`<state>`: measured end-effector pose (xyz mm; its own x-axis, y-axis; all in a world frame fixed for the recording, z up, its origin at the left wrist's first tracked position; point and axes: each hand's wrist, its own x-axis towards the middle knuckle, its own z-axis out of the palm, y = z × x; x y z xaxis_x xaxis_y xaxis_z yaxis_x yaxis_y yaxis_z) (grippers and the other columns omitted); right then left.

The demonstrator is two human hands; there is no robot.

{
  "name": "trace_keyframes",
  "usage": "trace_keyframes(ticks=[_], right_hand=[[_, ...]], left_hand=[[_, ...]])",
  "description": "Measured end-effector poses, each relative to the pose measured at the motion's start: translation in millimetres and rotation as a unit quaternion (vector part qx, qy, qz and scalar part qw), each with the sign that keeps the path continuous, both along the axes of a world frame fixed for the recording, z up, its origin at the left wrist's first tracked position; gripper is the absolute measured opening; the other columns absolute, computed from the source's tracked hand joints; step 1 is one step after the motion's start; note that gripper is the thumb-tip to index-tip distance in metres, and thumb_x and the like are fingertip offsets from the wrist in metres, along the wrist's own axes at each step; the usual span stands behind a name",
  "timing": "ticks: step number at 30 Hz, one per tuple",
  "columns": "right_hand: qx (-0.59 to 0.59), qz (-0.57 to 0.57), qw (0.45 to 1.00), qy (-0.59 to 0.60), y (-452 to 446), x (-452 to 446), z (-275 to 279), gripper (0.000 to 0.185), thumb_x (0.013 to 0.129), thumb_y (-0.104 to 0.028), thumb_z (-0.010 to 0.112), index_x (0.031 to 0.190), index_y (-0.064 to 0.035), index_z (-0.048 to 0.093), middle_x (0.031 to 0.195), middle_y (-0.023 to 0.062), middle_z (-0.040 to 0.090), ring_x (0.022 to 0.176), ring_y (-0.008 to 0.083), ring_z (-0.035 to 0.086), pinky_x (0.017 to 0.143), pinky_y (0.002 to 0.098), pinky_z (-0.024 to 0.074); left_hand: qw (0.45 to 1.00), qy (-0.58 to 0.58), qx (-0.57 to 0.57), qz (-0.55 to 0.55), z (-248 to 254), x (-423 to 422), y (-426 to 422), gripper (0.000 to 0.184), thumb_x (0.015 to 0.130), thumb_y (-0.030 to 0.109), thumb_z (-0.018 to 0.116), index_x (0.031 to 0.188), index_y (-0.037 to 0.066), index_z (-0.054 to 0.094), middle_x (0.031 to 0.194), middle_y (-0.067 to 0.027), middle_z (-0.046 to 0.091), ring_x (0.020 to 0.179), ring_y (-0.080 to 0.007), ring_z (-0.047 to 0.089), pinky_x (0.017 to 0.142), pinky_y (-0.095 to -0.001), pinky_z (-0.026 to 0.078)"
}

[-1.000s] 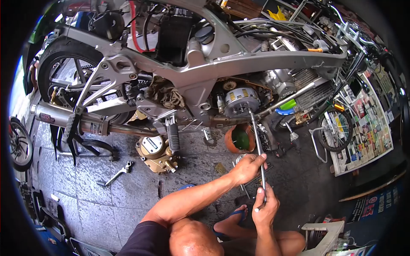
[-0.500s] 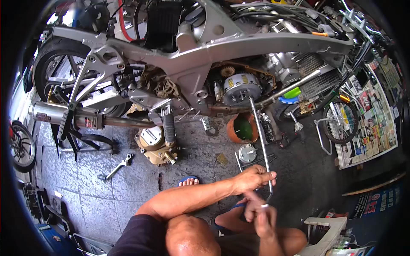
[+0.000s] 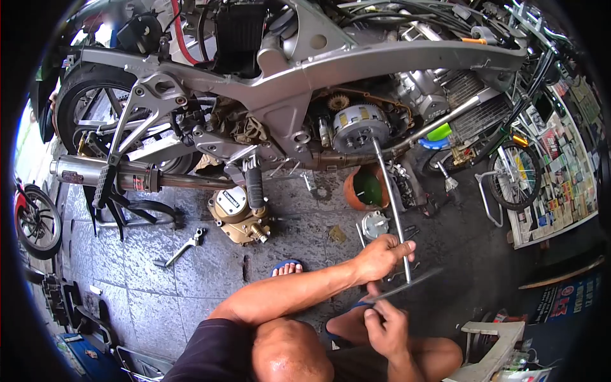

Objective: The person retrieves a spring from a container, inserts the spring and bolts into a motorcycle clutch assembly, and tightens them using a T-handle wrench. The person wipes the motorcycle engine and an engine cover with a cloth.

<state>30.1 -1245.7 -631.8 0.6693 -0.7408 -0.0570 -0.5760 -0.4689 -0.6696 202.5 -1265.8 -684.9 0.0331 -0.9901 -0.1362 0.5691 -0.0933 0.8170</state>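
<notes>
Left hand (image 3: 382, 260) closed round the lower shaft of the T-handle wrench (image 3: 393, 200) — upper end at the face of the clutch drum (image 3: 359, 129). Right hand (image 3: 389, 331) loosely curled beside the blurred crossbar (image 3: 423, 277) — contact cannot be determined. Gold engine cover (image 3: 240, 223) lies on the floor (image 3: 203, 286).

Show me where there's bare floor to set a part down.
A broad patch of bare floor lies between the metal lever and the dark sleeve. Another lies right of the T-handle wrench, short of the printed sheet, beyond the blurred crossbar. Around the clay pot it is crowded: the round metal part and small pieces sit close by.
</notes>
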Motion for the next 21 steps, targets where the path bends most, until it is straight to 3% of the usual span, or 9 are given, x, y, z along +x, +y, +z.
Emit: trace_keyframes(ticks=[4, 7, 9, 10, 13, 14, 16, 18, 21], right_hand=[[0.04, -0.201, 0.957, -0.206, -28, -13, -19, 0.047, 0.085, -0.002, 0.044, 0.13, 0.0058, 0.052, 0.065, -0.0017, 0.053, 0.057, 0.0081, 0.049, 0.055, 0.0266, 0.0446], [0.068, -0.049, 0.996, 0.007, -9, -5, -31, 0.044, 0.081, -0.002, 0.053, 0.124, -0.0009, 0.06, 0.093, 0.0183, 0.069, 0.084, 0.0212, 0.067, 0.08, 0.0345, 0.0514], [0.052, 0.025, 0.993, -0.102, 20, 9, 6, 0.042, 0.081, -0.001, 0.054, 0.122, -0.0009, 0.062, 0.087, 0.0153, 0.069, 0.078, 0.0155, 0.065, 0.075, 0.0311, 0.0526], [-0.11, 0.015, 0.968, -0.227, 2, 4, -6, 0.043, 0.084, -0.003, 0.053, 0.125, 0.0037, 0.057, 0.085, 0.0111, 0.069, 0.072, 0.014, 0.065, 0.069, 0.0297, 0.0527], [0.076, -0.142, 0.96, -0.229, -13, 2, -20, 0.043, 0.092, -0.009, 0.048, 0.134, 0.0049, 0.048, 0.08, 0.0088, 0.066, 0.066, 0.0146, 0.063, 0.06, 0.0317, 0.0497], [-0.073, -0.103, 0.987, -0.104, -15, -8, -65, 0.036, 0.097, -0.019, 0.047, 0.123, 0.0042, 0.058, 0.068, 0.0071, 0.061, 0.059, 0.0154, 0.059, 0.056, 0.032, 0.0469], [0.103, -0.131, 0.982, -0.092, -4, 10, -49, 0.043, 0.1, -0.032, 0.043, 0.105, 0.0037, 0.067, 0.058, 0.0057, 0.056, 0.053, 0.0148, 0.055, 0.051, 0.031, 0.0428], [0.157, -0.16, 0.962, -0.153, 5, 18, -35, 0.056, 0.101, -0.041, 0.038, 0.09, 0.0043, 0.07, 0.052, 0.0045, 0.053, 0.05, 0.0129, 0.052, 0.05, 0.0292, 0.0402], [0.131, -0.082, 0.938, -0.309, 10, 14, -6, 0.061, 0.101, -0.045, 0.036, 0.095, 0.0058, 0.069, 0.052, -0.0024, 0.045, 0.048, 0.0084, 0.043, 0.048, 0.027, 0.0369]], left_hand=[[0.998, -0.055, -0.017, 0.029, 1, 4, 7, 0.039, 0.097, 0.038, 0.053, 0.079, 0.005, 0.062, 0.053, 0.0063, 0.038, 0.047, -0.0065, 0.033, 0.043, -0.0272, 0.025], [0.998, -0.041, 0.012, 0.046, -1, 0, -2, 0.04, 0.096, 0.039, 0.054, 0.076, 0.005, 0.063, 0.054, 0.0056, 0.04, 0.048, -0.0071, 0.033, 0.045, -0.0283, 0.025], [0.995, -0.077, 0.035, 0.051, -2, 5, 0, 0.04, 0.096, 0.038, 0.054, 0.075, 0.005, 0.063, 0.054, 0.0055, 0.041, 0.05, -0.007, 0.033, 0.046, -0.0287, 0.025], [0.99, -0.113, 0.057, 0.059, -4, 5, 5, 0.04, 0.096, 0.038, 0.054, 0.074, 0.006, 0.064, 0.054, 0.0054, 0.041, 0.051, -0.0069, 0.033, 0.047, -0.0291, 0.026], [0.993, -0.083, 0.031, 0.074, -4, 3, 3, 0.037, 0.097, 0.037, 0.053, 0.079, 0.007, 0.064, 0.053, 0.0064, 0.039, 0.047, -0.0054, 0.03, 0.045, -0.0256, 0.022], [0.994, -0.061, 0.027, 0.09, -4, 1, 0, 0.037, 0.097, 0.037, 0.053, 0.08, 0.007, 0.064, 0.053, 0.0063, 0.038, 0.047, -0.0054, 0.03, 0.045, -0.0252, 0.022], [0.995, -0.02, 0.016, 0.094, 5, 0, 3, 0.037, 0.098, 0.037, 0.053, 0.083, 0.005, 0.064, 0.054, 0.006, 0.039, 0.047, -0.0054, 0.032, 0.046, -0.0242, 0.024], [0.995, 0.022, 0.01, -0.1, 14, 2, 12, 0.037, 0.098, 0.037, 0.052, 0.087, 0.003, 0.064, 0.056, 0.0055, 0.04, 0.049, -0.0053, 0.035, 0.048, -0.0235, 0.028], [0.997, -0.009, 0.002, -0.077, -9, -2, 6, 0.041, 0.098, 0.038, 0.053, 0.083, 0.002, 0.066, 0.055, 0.0042, 0.042, 0.05, -0.0063, 0.034, 0.049, -0.0255, 0.03]])
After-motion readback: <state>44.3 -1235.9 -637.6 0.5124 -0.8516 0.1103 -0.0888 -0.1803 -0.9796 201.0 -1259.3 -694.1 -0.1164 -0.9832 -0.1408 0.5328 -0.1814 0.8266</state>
